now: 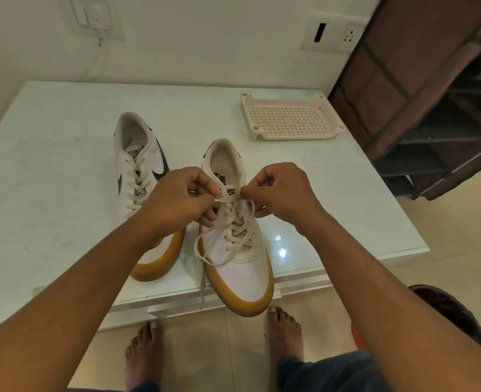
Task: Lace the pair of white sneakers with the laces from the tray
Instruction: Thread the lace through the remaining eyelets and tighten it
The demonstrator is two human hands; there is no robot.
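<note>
Both hands pinch the lace (235, 232) at the top eyelets of the near sneaker (240, 268).
The left hand (177, 199) and right hand (279, 193) each grasp a lace section over the tongue. The sneaker's toe overhangs the table (49, 193) edge. The laced second sneaker (137, 165) stands just beside it; the tray (296, 136) sits well apart, behind.

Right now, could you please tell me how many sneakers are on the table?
2. The left sneaker, laced, lies left of centre on the table; the right sneaker is at its front edge, toe overhanging. None appears hidden.
</note>
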